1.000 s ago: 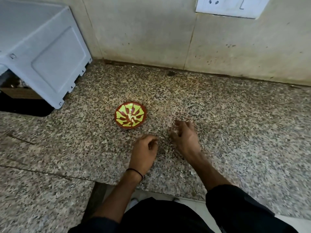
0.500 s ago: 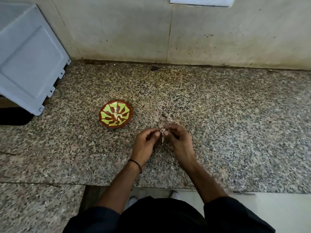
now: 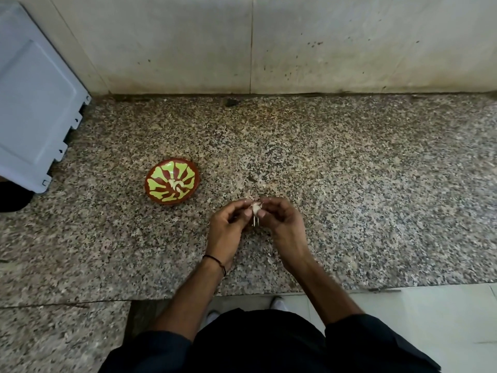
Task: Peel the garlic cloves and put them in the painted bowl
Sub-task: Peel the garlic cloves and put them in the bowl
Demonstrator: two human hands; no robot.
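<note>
both hands, left (image 3: 226, 227) & right (image 3: 282, 222), pinch one garlic clove (image 3: 255, 209) btwn fingertips, painted bowl (image 3: 172, 188) to the left.

Position: worn on the person's head.
Facing: forward and steeply down at the granite counter (image 3: 363, 184), tiled wall (image 3: 336, 49) at top.
Nearness: close; left hand (image 3: 226, 231) and right hand (image 3: 283, 223) lie mid-frame.

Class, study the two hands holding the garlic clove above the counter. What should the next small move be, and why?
Probably pull the hanging skin strip away. Both the left hand and right hand pinch the garlic clove, whose skin dangles loose, so it seems not fully peeled yet for the painted bowl.
</note>
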